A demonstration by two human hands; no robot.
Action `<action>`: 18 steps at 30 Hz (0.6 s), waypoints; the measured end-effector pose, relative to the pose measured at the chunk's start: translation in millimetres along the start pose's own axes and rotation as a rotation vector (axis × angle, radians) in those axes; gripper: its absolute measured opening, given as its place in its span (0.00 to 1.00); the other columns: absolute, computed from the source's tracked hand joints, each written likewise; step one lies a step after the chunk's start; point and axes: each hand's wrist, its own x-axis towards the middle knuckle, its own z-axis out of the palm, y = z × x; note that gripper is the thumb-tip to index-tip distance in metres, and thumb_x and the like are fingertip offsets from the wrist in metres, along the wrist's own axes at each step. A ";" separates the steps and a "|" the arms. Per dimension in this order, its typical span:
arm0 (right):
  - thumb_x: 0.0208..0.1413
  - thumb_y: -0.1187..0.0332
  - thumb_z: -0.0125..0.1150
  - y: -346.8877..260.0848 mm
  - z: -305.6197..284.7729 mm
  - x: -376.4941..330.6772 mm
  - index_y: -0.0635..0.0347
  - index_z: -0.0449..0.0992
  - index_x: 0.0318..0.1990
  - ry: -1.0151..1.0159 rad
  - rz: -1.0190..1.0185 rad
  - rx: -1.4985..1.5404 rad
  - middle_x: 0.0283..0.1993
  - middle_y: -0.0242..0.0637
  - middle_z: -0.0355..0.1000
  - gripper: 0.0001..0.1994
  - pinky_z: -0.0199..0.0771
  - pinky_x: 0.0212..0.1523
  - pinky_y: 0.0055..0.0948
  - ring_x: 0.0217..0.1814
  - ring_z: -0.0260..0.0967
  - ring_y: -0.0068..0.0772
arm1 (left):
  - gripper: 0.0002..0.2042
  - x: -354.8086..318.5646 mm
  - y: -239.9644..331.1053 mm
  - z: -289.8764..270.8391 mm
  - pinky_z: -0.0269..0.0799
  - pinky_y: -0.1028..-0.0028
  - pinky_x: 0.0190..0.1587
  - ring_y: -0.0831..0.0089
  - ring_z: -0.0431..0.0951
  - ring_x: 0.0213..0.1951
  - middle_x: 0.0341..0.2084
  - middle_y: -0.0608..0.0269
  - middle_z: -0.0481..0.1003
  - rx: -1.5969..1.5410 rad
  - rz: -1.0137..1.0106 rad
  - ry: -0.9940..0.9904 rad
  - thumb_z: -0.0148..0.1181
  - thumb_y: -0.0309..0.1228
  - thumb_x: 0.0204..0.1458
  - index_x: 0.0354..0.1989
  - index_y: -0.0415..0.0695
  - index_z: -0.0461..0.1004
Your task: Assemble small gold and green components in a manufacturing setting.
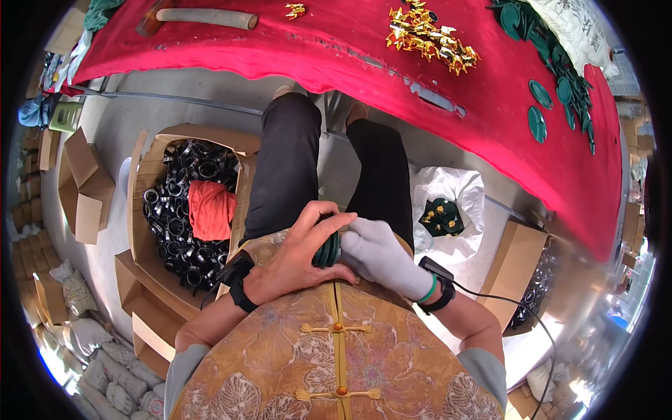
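Note:
My bare left hand (301, 246) is curled round a few dark green round pieces (327, 252), held on edge against each other in front of my jacket. Thumb below and fingers above, it grips them from the left. My right hand (378, 253), in a white glove, is closed against their right side. Its fingertips are hidden, so whatever they pinch does not show. On the red-covered table ahead lie a heap of shiny gold pointed pieces (427, 38) and, farther right, many dark green discs (537, 124).
Left of my legs stands a cardboard box (241, 189) of black rings with an orange-red cloth (212, 210). Right of them, a white bag (462, 183) holds green pieces with gold on them. A hammer (206, 17) lies on the table. Another carton (514, 259) stands lower right.

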 end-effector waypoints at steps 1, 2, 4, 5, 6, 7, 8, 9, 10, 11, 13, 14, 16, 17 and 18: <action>0.69 0.57 0.55 -19.8 -9.7 -2.7 0.63 0.74 0.39 -0.131 0.268 0.201 0.23 0.29 0.68 0.16 0.57 0.18 0.22 0.18 0.61 0.18 | 0.45 -0.2 -1.2 -0.3 0.70 0.63 0.57 0.57 0.71 0.55 0.52 0.53 0.67 0.057 0.035 -0.022 0.84 0.42 0.35 0.65 0.43 0.70; 0.69 0.57 0.55 -19.9 -13.7 0.3 0.63 0.74 0.39 -0.130 0.270 0.200 0.23 0.29 0.68 0.16 0.57 0.18 0.22 0.18 0.61 0.18 | 0.45 -1.0 -2.2 -0.2 0.70 0.62 0.56 0.56 0.71 0.55 0.52 0.52 0.67 0.114 0.071 -0.045 0.84 0.42 0.35 0.65 0.43 0.70; 0.69 0.58 0.55 -14.8 -22.7 6.3 0.61 0.74 0.40 -0.189 0.414 0.232 0.20 0.29 0.66 0.14 0.50 0.15 0.20 0.15 0.57 0.15 | 0.43 -0.6 -6.1 1.6 0.70 0.63 0.57 0.56 0.71 0.54 0.52 0.53 0.67 0.116 0.059 -0.052 0.84 0.42 0.35 0.63 0.43 0.71; 0.68 0.58 0.55 -13.9 -27.1 8.7 0.62 0.74 0.39 -0.209 0.397 0.119 0.26 0.37 0.71 0.14 0.62 0.18 0.28 0.18 0.66 0.27 | 0.45 -0.1 -10.9 2.3 0.70 0.65 0.58 0.59 0.72 0.55 0.53 0.54 0.67 0.080 0.015 -0.043 0.85 0.43 0.33 0.63 0.43 0.71; 0.68 0.58 0.55 -14.0 -22.9 8.9 0.62 0.74 0.39 -0.212 0.397 0.117 0.26 0.37 0.71 0.14 0.62 0.18 0.28 0.18 0.66 0.27 | 0.46 0.1 -14.7 2.5 0.70 0.66 0.59 0.61 0.73 0.55 0.54 0.55 0.68 0.046 -0.032 -0.028 0.85 0.45 0.31 0.63 0.43 0.71; 0.67 0.59 0.57 -13.7 -14.3 7.4 0.63 0.73 0.41 -0.105 0.018 -0.292 0.31 0.42 0.72 0.13 0.67 0.23 0.33 0.23 0.70 0.36 | 0.46 -0.3 -16.1 3.4 0.70 0.66 0.59 0.61 0.73 0.55 0.54 0.55 0.68 0.047 -0.032 -0.025 0.85 0.45 0.31 0.63 0.43 0.71; 0.65 0.61 0.58 -13.8 -8.1 5.2 0.63 0.73 0.43 0.009 -0.369 -0.690 0.37 0.47 0.73 0.13 0.73 0.28 0.39 0.28 0.73 0.46 | 0.46 -1.1 -16.8 4.7 0.69 0.67 0.60 0.63 0.73 0.56 0.54 0.56 0.69 -0.078 -0.115 0.022 0.85 0.46 0.32 0.63 0.42 0.71; 0.61 0.65 0.62 -14.0 -5.4 2.2 0.64 0.70 0.49 0.068 -0.410 -0.964 0.44 0.52 0.72 0.15 0.76 0.38 0.46 0.38 0.74 0.56 | 0.47 -2.5 -16.9 5.7 0.68 0.68 0.62 0.66 0.73 0.57 0.55 0.56 0.70 -0.204 -0.198 0.069 0.85 0.48 0.33 0.63 0.41 0.71; 0.61 0.65 0.62 -13.4 -5.9 1.4 0.64 0.70 0.49 0.063 -0.410 -0.963 0.44 0.52 0.72 0.15 0.76 0.38 0.46 0.38 0.74 0.56 | 0.47 -3.1 -17.6 5.4 0.68 0.68 0.62 0.66 0.73 0.57 0.55 0.56 0.70 -0.203 -0.201 0.073 0.85 0.48 0.33 0.63 0.41 0.71; 0.59 0.66 0.64 -12.9 -7.9 0.5 0.64 0.69 0.52 0.028 -0.559 -1.053 0.43 0.50 0.71 0.18 0.76 0.37 0.45 0.38 0.74 0.55 | 0.47 -3.0 -18.6 4.4 0.67 0.69 0.62 0.67 0.73 0.57 0.56 0.57 0.70 -0.341 -0.248 0.061 0.84 0.49 0.33 0.63 0.41 0.70; 0.53 0.66 0.69 -4.4 -11.5 -3.0 0.66 0.68 0.55 0.000 -0.718 -1.172 0.40 0.47 0.71 0.25 0.76 0.37 0.44 0.38 0.75 0.52 | 0.48 -0.5 -16.3 2.2 0.66 0.69 0.64 0.68 0.72 0.58 0.57 0.57 0.71 -0.486 -0.303 -0.004 0.83 0.53 0.33 0.62 0.40 0.70; 0.53 0.66 0.69 -1.9 -9.7 -6.6 0.66 0.68 0.55 -0.001 -0.716 -1.172 0.40 0.47 0.71 0.25 0.76 0.37 0.44 0.38 0.75 0.52 | 0.48 -0.8 -14.2 2.6 0.66 0.69 0.64 0.68 0.72 0.58 0.57 0.57 0.71 -0.488 -0.304 -0.003 0.83 0.53 0.33 0.62 0.40 0.70; 0.53 0.67 0.69 0.8 -7.9 -11.0 0.66 0.68 0.56 0.008 -0.589 -1.192 0.41 0.46 0.71 0.25 0.76 0.36 0.43 0.37 0.75 0.50 | 0.48 0.4 -9.4 3.5 0.66 0.67 0.64 0.67 0.71 0.59 0.56 0.57 0.71 -0.335 -0.170 -0.014 0.83 0.52 0.33 0.62 0.40 0.70; 0.53 0.67 0.69 1.6 -7.0 -10.3 0.66 0.68 0.56 0.010 -0.588 -1.191 0.41 0.46 0.71 0.25 0.76 0.36 0.43 0.37 0.75 0.50 | 0.47 1.0 -4.2 2.9 0.66 0.66 0.64 0.64 0.71 0.59 0.56 0.56 0.70 -0.260 -0.133 -0.005 0.85 0.49 0.33 0.62 0.40 0.70; 0.54 0.68 0.67 3.2 -4.5 -8.8 0.66 0.70 0.54 0.046 -0.633 -1.106 0.38 0.45 0.71 0.22 0.75 0.34 0.42 0.34 0.75 0.49 | 0.47 1.4 -2.9 2.1 0.66 0.66 0.64 0.64 0.71 0.59 0.56 0.56 0.70 -0.260 -0.133 -0.007 0.85 0.49 0.33 0.62 0.40 0.70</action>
